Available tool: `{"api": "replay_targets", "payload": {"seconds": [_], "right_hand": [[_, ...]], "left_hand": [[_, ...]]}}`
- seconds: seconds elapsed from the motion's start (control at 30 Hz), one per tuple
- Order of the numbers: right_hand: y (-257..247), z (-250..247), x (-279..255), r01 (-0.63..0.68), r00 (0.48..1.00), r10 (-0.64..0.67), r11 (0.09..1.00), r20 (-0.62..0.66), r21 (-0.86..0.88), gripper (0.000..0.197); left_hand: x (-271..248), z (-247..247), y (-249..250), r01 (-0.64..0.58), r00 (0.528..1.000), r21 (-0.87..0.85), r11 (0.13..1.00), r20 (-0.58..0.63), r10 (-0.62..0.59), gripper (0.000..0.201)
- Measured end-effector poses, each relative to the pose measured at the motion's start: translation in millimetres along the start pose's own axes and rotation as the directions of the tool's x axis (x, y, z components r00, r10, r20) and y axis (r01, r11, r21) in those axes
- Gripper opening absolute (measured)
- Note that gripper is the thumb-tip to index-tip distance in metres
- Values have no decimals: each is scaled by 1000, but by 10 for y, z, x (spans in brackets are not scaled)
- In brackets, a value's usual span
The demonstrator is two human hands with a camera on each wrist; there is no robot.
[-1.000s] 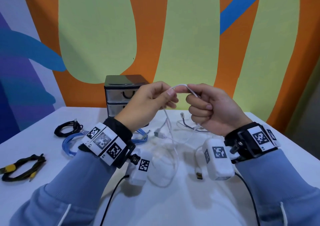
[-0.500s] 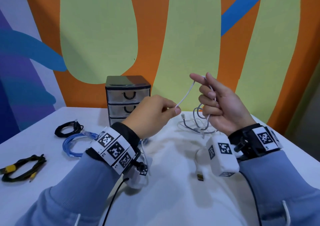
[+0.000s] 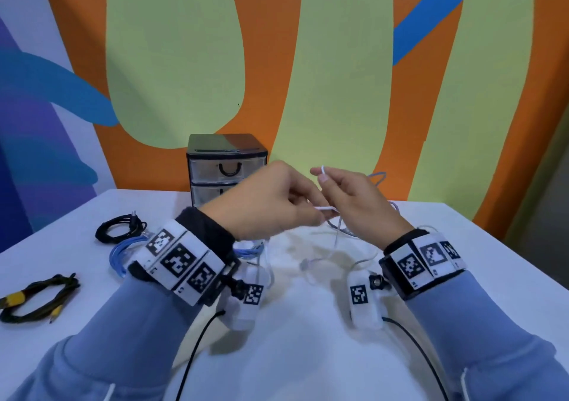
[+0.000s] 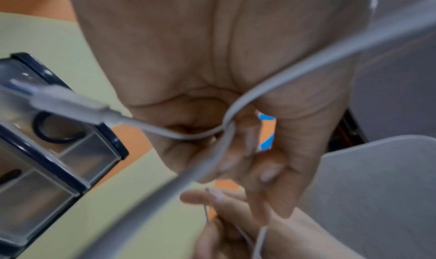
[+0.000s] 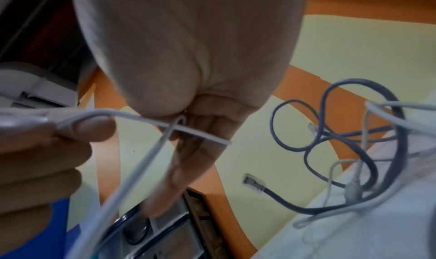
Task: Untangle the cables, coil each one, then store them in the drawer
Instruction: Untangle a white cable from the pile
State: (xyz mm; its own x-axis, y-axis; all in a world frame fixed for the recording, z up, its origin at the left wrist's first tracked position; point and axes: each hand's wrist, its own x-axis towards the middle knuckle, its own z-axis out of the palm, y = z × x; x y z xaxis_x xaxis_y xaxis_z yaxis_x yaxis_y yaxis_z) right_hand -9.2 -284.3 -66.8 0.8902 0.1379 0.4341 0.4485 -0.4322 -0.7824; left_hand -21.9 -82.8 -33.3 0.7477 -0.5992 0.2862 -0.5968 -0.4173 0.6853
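Both hands [image 3: 308, 203] pinch one white cable [image 3: 326, 217] | drawers visible: two [image 3: 226, 170]

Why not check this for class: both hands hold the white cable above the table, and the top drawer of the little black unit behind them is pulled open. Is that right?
Not quite. Both the left hand and right hand do hold the white cable above the table, but the top drawer of the drawer unit is closed, as the head view shows.
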Motion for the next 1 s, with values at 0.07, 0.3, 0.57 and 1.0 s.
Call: {"api": "replay_targets", "payload": {"seconds": [0.07, 0.3, 0.57, 1.0], "right_hand": [[-21, -25, -14, -45, 995, 42, 998, 92, 40, 32], [-210, -145, -80, -202, 934, 69, 912, 350, 358, 37], [-178, -361, -42, -379, 897, 13, 535, 441, 755, 31], [57, -826, 18, -4, 997, 75, 158, -8, 987, 41]], "left_hand": [[-6, -96, -35, -24, 998, -72, 997, -59, 20, 5], [2, -226, -169, -132, 943, -40, 990, -314, 113, 16], [-16, -284, -201, -65, 910, -116, 991, -415, 11, 36], [-26, -270, -308, 220, 970, 266, 939, -164, -181, 43]]}}
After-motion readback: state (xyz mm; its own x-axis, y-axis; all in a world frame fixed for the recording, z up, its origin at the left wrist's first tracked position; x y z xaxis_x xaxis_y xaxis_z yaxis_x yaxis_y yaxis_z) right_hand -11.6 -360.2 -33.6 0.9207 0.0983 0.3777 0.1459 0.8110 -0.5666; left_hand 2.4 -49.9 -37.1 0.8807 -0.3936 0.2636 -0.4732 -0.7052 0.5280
